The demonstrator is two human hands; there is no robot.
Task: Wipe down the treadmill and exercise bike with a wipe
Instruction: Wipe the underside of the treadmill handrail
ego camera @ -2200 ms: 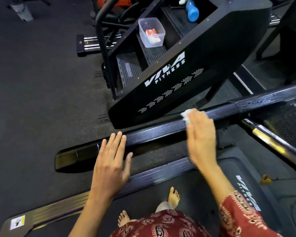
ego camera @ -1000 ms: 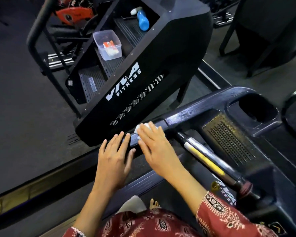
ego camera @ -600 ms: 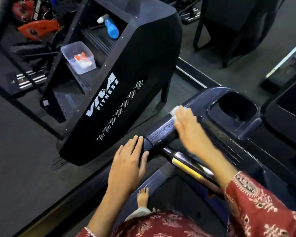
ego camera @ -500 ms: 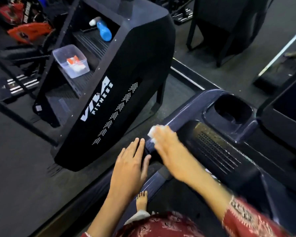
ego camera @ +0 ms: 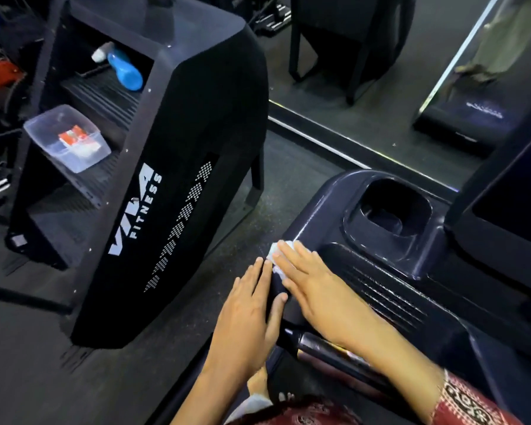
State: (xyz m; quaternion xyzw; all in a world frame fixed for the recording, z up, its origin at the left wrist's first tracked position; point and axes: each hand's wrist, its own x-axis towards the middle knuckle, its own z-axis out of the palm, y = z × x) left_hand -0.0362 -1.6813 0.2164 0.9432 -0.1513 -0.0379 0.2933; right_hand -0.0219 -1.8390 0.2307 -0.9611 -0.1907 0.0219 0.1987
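Note:
I stand on a dark treadmill whose console point(ego camera: 390, 271) fills the lower right, with a cup holder point(ego camera: 393, 210) and a ribbed grille. My right hand point(ego camera: 316, 289) lies flat with straight fingers on the console's left edge, pressing a white wipe point(ego camera: 275, 256) that shows only past my fingertips. My left hand point(ego camera: 246, 320) rests flat just left of it on the left handrail, fingers straight, holding nothing. A metal grip bar point(ego camera: 325, 345) runs below my right wrist.
A black VIVA FITNESS stair machine point(ego camera: 172, 185) stands close on the left; on its steps sit a clear plastic tub point(ego camera: 68, 139) and a blue spray bottle point(ego camera: 123, 69). The treadmill screen point(ego camera: 516, 204) rises at right. A mirror behind reflects dark machines.
My right hand swept the wipe up the handrail to the console corner, then back a little to the left edge. My left hand followed up the rail. The view turned right.

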